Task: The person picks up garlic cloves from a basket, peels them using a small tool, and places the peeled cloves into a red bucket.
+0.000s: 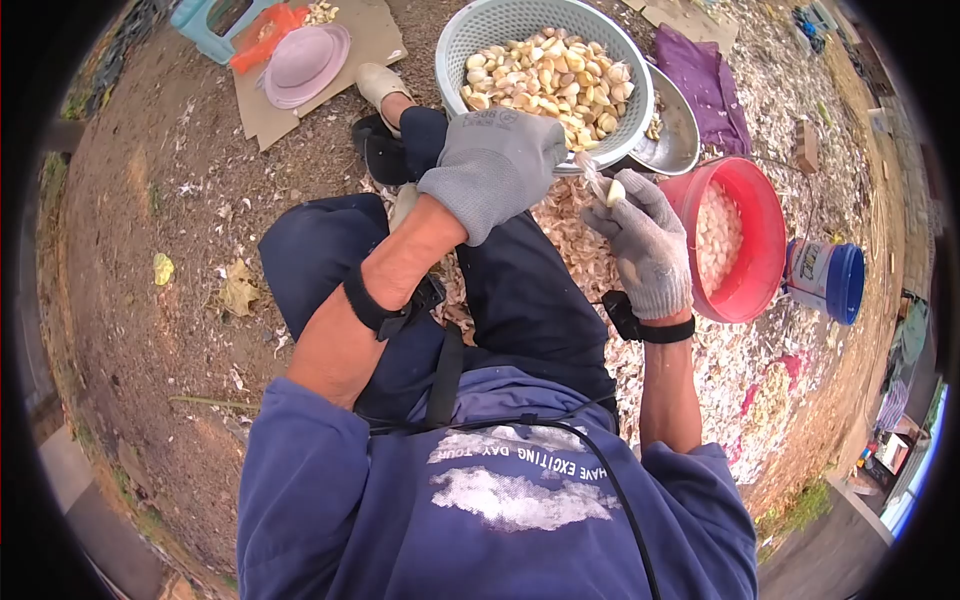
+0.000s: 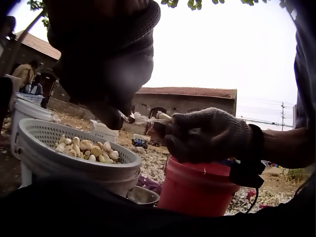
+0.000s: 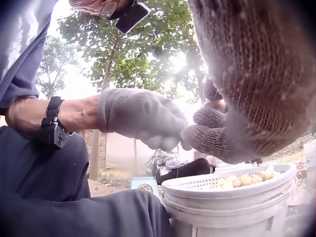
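A: Where's the clove sitting?

B: The garlic clove [image 1: 616, 190] is sitting at the fingertips of the right hand [image 1: 648, 245], just in front of the white basket [image 1: 452, 48]; the gloved fingers are curling round it and pinching it; the left hand [image 1: 497, 168] is closing its fingers on a small blade [image 1: 592, 174] — handle hidden in the glove, so I cannot tell more of it.

A: Which way is it pointing?

B: In the head view its long axis is running roughly up-down in the frame, the pale end facing the basket; the blade tip is meeting it from the left hand's side; in the left wrist view the clove [image 2: 164, 117] is lying nearly level, with a strip of skin [image 2: 143, 119] hanging between the hands.

A: Containers?

B: The white basket is holding peeled cloves [image 1: 548, 78] — heaped; the red bucket [image 1: 768, 225] is holding pale garlic too; a steel bowl [image 1: 683, 130] is sitting between them, contents hard to see; a blue-lidded tub [image 1: 826, 278] is lying on its side by the bucket; loose skins [image 1: 578, 250] are covering the ground.
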